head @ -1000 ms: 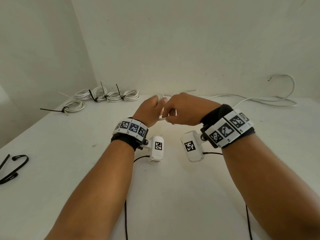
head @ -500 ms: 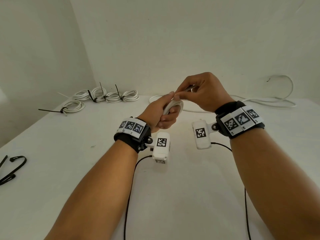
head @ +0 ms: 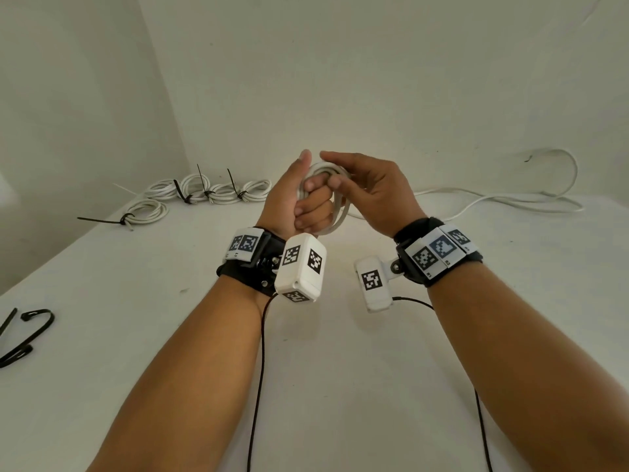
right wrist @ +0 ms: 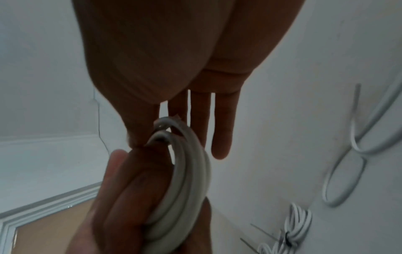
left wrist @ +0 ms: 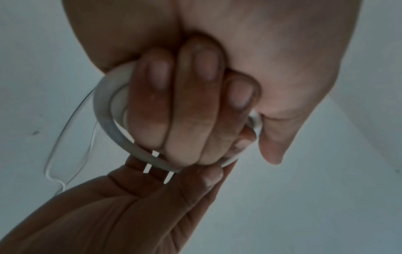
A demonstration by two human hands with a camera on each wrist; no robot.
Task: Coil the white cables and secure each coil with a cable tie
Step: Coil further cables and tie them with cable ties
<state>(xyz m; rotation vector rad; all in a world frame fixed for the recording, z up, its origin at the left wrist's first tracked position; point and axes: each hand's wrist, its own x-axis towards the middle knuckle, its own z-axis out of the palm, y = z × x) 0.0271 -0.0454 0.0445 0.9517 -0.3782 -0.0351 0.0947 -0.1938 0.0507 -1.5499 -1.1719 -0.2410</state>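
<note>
My left hand (head: 299, 202) is raised above the table with its thumb up. Its fingers (left wrist: 174, 106) curl through a small coil of white cable (head: 340, 212) and grip it. The coil (left wrist: 102, 110) shows a few loops, and its cut end sits at the top (right wrist: 167, 118). My right hand (head: 360, 192) is against the coil's right side. Its fingers (right wrist: 222, 128) lie straight behind the loops, and its thumb (left wrist: 208, 177) presses on the front, pinching the coil (right wrist: 191, 180).
Several tied white coils with black ties lie at the back left (head: 211, 190), one more nearer (head: 146, 211). A loose white cable (head: 510, 199) trails along the back right by the wall. Black cable ties (head: 27, 335) lie at the left edge of the white table (head: 340, 352).
Both hands have risen. My left hand has turned thumb up with the coil round its fingers. My right hand has come off the top to the coil's right side, fingers straightened.
</note>
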